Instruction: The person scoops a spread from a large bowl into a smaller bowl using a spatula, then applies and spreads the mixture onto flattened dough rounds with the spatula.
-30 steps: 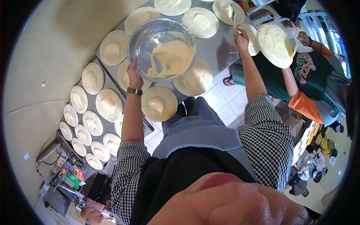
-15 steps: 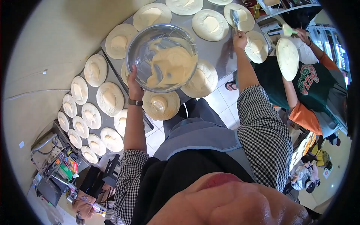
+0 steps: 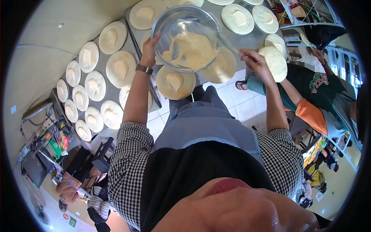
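My left hand (image 3: 150, 51) grips the left rim of a large metal mixing bowl (image 3: 157, 28), which is tilted so its inside shows. Pale yellow cream (image 3: 191, 50) is pooled and smeared inside it. In my right hand (image 3: 256, 65) is a spatula (image 3: 228, 41), blurred by motion, its far end reaching the bowl's right side. Around the bowl lie flat round dough bases with dollops of cream: one dough round (image 3: 176, 82) just below it, another dough round (image 3: 220, 65) at its lower right, partly hidden by the bowl.
Several more topped rounds cover the metal table (image 3: 210, 13) and a second table (image 3: 101, 79) at left. A co-worker (image 3: 309, 87) at right holds a dough round (image 3: 275, 63) close to my right hand. Shelving (image 3: 342, 58) stands behind them.
My right hand has come from a round at the far right back toward the bowl, bringing the spatula to it. The bowl appears higher in view. The co-worker's dough round has shifted left and down.
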Available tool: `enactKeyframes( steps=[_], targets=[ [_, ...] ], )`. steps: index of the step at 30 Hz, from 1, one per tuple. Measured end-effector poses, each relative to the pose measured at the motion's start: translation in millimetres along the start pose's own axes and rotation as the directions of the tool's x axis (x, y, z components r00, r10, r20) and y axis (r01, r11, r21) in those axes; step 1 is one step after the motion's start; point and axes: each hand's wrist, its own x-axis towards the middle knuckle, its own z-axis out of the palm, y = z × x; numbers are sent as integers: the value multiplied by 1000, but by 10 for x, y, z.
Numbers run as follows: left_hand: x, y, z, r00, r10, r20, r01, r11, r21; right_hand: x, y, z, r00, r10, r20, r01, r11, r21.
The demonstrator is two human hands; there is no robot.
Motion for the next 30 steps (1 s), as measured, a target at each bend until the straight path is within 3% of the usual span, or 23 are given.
enactKeyframes(
  steps=[2, 3, 5, 9, 12, 14, 15, 17, 18, 20, 21, 23, 28, 30],
  targets=[
    [-90, 181, 5, 999, -22, 35, 16, 989, 149, -45, -141, 327, 941, -236, 242, 321, 850, -418],
    [-67, 191, -58, 998, -32, 46, 22, 978, 206, -61, -249, 443, 939, -236, 251, 325, 849, -418],
    [-109, 223, -144, 998, -19, 62, 4, 971, 240, -80, -464, 606, 911, -120, 396, 389, 573, -722],
    [-124, 221, -350, 995, -69, 72, 48, 964, 262, -28, -503, 786, 877, -59, 477, 424, 560, -711],
    [-60, 129, -509, 997, -77, 23, 68, 962, 266, 150, -396, 853, 845, -4, 535, 396, 678, -620],
    [-57, 79, -590, 995, -96, 11, 91, 969, 232, 239, -387, 925, 817, 140, 559, 224, 816, -533],
    [-65, 75, -616, 993, -117, 8, 113, 973, 201, 259, -415, 952, 814, 140, 564, 229, 815, -532],
    [-132, 94, -644, 991, -136, -16, 137, 976, 170, 293, -496, 996, 742, 417, 524, -124, 854, -505],
    [-173, 122, -647, 987, -159, -33, 162, 977, 140, 323, -455, 991, 739, 417, 529, -119, 854, -507],
    [-199, 108, -712, 985, -165, -47, 169, 979, 114, 389, -263, 956, 641, 435, 632, -403, 892, -205],
    [-213, 102, -734, 983, -174, -56, 178, 980, 91, 389, -176, 978, 638, 435, 636, -400, 892, -209],
    [-239, 97, -749, 983, -172, -65, 176, 982, 61, 362, -35, 1029, 607, 427, 671, -571, 821, -6],
    [-188, 50, -656, 989, -126, -83, 128, 992, 10, 336, 87, 1038, 616, 399, 680, -652, 742, 155],
    [-168, -56, -612, 994, -85, -62, 76, 987, -141, 401, 95, 950, 640, 299, 708, -643, 713, 280]
  ],
)
